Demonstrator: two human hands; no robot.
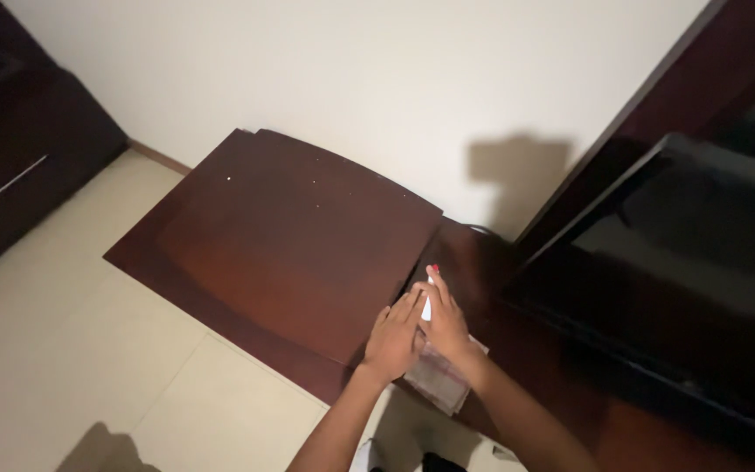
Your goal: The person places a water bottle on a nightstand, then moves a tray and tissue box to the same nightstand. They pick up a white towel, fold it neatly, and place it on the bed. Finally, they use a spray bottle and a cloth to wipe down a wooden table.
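My left hand (392,336) rests flat on the near right corner of a dark reddish-brown wooden table top (299,236), fingers together and pointing away from me. My right hand (445,323) lies right beside it, closed around a small white object with a red tip (430,287) that pokes out beyond the fingers. Under my right hand and wrist lies a folded greyish cloth (440,378) on the lower wooden surface (535,350). What exactly the white object is cannot be made out in the dim light.
A dark flat screen (701,253) stands at the right on the low wooden unit. A dark cabinet with a metal handle (19,166) stands at the far left. Pale floor tiles (72,350) lie below, and a cream wall (351,79) rises behind.
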